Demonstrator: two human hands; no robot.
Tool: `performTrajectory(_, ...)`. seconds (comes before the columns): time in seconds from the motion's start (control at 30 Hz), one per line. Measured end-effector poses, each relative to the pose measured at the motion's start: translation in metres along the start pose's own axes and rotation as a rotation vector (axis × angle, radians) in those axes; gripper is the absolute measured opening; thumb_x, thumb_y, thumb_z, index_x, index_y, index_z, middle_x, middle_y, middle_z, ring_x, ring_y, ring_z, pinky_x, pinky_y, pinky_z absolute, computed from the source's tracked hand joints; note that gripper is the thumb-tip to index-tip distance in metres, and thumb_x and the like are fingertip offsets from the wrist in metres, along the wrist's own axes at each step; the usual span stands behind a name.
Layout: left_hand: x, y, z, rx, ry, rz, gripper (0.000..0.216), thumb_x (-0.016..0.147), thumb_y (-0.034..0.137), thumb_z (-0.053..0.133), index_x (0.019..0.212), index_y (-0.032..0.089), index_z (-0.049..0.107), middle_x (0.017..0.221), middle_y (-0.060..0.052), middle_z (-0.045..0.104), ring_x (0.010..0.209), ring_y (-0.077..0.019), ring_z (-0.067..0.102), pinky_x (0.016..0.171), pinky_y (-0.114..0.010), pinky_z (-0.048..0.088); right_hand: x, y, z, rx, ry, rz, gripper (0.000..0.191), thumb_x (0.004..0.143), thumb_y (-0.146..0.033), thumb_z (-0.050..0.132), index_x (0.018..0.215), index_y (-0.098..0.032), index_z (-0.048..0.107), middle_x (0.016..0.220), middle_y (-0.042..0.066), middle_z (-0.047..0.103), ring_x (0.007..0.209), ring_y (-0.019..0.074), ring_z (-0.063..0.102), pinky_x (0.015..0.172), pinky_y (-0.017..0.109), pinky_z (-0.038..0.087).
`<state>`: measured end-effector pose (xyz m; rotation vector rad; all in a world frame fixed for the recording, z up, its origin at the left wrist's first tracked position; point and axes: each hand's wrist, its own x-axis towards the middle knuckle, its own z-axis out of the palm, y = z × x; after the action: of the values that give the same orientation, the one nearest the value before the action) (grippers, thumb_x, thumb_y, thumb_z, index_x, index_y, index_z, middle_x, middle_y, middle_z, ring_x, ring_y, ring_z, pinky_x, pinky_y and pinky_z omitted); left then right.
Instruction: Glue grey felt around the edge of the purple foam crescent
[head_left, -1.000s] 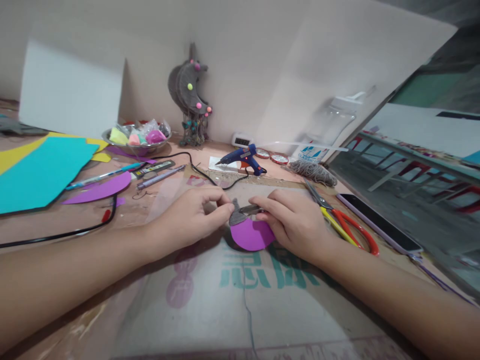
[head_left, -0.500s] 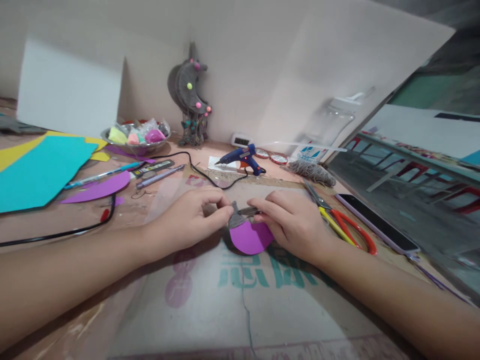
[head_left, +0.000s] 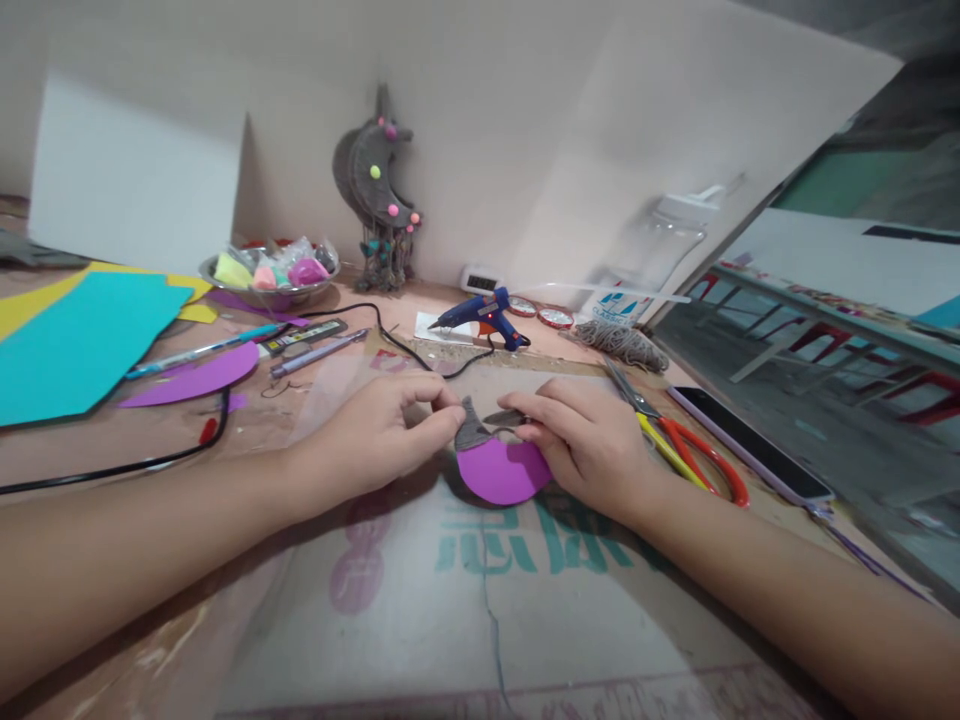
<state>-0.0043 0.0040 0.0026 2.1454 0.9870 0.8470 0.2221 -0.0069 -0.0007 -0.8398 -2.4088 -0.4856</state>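
A purple crescent-shaped foam piece (head_left: pixel 501 472) lies on a cardboard sheet (head_left: pixel 480 600) in front of me. Grey twine (head_left: pixel 474 434) is wound round its left tip. My left hand (head_left: pixel 379 433) pinches that wrapped tip with thumb and forefinger. My right hand (head_left: pixel 589 440) presses on the crescent's right side and pinches the grey strand between its fingertips. Both hands are closed on the piece.
Red-and-yellow scissors (head_left: pixel 679 445) and a phone (head_left: pixel 750 445) lie to the right. A blue glue gun (head_left: pixel 484 315), a twine bundle (head_left: pixel 622 342), a bowl of pompoms (head_left: pixel 270 275), pens, teal foam (head_left: pixel 75 340) and a finished moon ornament (head_left: pixel 379 190) sit further back.
The crescent has shifted slightly toward the left hand and the grey wrap has been drawn a little further along. Both hands stay in nearly the same place.
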Motion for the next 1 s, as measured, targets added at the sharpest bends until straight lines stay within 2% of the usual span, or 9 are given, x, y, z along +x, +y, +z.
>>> performTrajectory(0.43,-0.0001,-0.0017,-0.0011,0.069,0.002,0.048,0.020,0.084,0.023,0.046,0.067,0.017,0.056,0.070,0.002,0.060,0.072,-0.0132,0.055,0.068,-0.024,0.040,0.0026,-0.0027,-0.0012,-0.091,-0.014,-0.035,0.022,0.091,-0.025,0.048,0.099,-0.013,0.065,0.072,0.004,0.059,0.062,0.0144,0.049,0.057,0.027,0.036)
performTrajectory(1.0,-0.0013,-0.0029,-0.0003,0.103,-0.020,0.101,0.020,0.086,0.025,0.045,0.071,0.018,0.056,0.075,0.001,0.060,0.077,-0.0147,0.055,0.073,-0.027,0.041,0.0047,-0.0015,-0.0041,-0.087,-0.018,-0.049,0.023,0.091,-0.027,0.048,0.101,-0.015,0.065,0.072,0.003,0.058,0.065,0.0140,0.048,0.060,0.027,0.036)
